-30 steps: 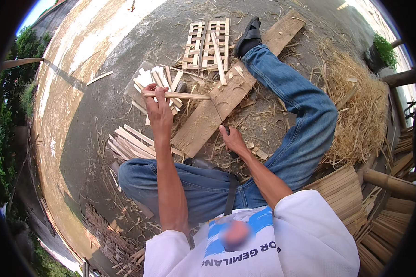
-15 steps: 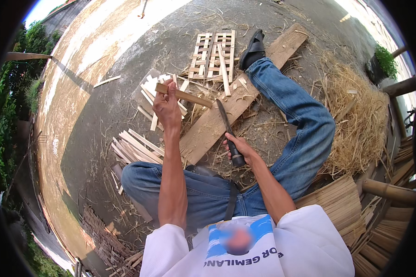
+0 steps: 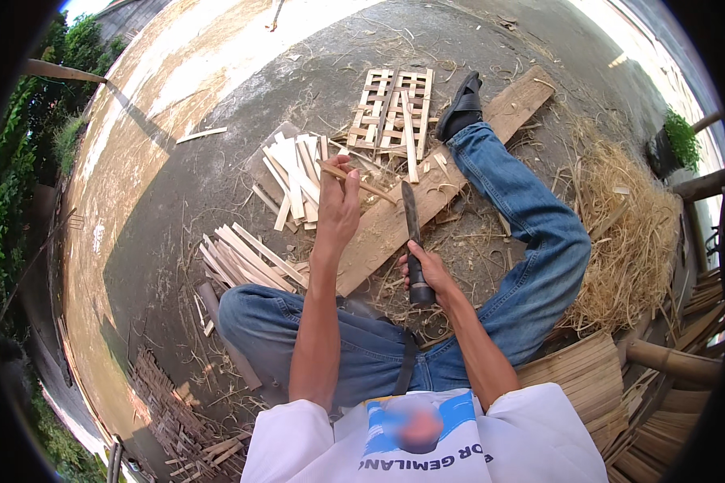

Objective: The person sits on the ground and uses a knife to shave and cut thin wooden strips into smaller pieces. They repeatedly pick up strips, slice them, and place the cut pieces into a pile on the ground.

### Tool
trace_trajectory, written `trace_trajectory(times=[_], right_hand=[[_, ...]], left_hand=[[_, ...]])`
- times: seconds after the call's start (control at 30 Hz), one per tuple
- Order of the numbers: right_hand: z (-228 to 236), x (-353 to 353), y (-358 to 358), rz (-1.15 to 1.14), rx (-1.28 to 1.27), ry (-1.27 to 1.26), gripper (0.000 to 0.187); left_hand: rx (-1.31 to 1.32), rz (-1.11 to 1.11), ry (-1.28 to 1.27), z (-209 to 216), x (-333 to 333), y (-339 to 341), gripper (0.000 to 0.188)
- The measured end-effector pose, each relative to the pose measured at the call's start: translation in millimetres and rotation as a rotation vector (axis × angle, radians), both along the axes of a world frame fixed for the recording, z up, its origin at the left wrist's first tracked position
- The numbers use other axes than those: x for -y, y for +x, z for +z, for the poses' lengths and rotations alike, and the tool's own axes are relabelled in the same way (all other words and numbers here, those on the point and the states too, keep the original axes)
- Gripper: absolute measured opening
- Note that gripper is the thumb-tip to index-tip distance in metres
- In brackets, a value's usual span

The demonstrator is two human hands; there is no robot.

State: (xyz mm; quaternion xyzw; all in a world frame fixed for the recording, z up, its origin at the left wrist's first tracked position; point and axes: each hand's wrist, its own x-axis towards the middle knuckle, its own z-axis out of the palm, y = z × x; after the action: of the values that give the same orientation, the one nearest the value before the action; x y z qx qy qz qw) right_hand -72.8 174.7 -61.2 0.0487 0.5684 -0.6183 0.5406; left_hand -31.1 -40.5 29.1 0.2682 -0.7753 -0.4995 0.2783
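Observation:
Raised over the plank, my left hand (image 3: 340, 208) is closed on one end of a bamboo strip (image 3: 370, 188), which slants down to the right and appears narrow from this angle. Its lower end comes close to a long knife (image 3: 412, 211); whether they touch I cannot tell. My right hand (image 3: 432, 274) is wrapped round the knife's thick black handle, with the blade pointing away from me. Beneath both lies a long wooden plank (image 3: 379, 248), running diagonally past my sandalled foot and scattered with shavings.
Pale split strips lie in one pile (image 3: 294, 173) beyond my left hand and another pile (image 3: 246, 253) by my left knee. A woven bamboo lattice (image 3: 379, 105) rests on the far ground. Right of my leg is a heap of shavings (image 3: 620, 249), near bamboo poles (image 3: 673, 361).
The bamboo strip has turned from its broad face to a narrower side. My left hand has rotated with it, and the knife blade stands more upright. The whole view has shifted slightly.

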Motion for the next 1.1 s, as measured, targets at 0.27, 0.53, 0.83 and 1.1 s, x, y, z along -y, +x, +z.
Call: trace_trajectory(times=[0.27, 0.53, 0.83, 1.1], right_hand=[[114, -11, -19, -0.013, -0.532, -0.257, 0.052], [177, -11, -29, 0.097, -0.692, -0.286, 0.045], [177, -5, -20, 0.077, -0.721, -0.216, 0.035], [169, 5, -40, -0.044, -1.211, -0.063, 0.028]], left_hand=[[-0.069, -0.231, 0.033, 17, -39, -11, 0.029], [-0.101, -0.278, 0.088, 18, -56, -11, 0.05], [-0.047, -0.278, -0.052, 14, -54, -9, 0.058], [-0.058, -0.381, -0.031, 17, -62, -12, 0.06]])
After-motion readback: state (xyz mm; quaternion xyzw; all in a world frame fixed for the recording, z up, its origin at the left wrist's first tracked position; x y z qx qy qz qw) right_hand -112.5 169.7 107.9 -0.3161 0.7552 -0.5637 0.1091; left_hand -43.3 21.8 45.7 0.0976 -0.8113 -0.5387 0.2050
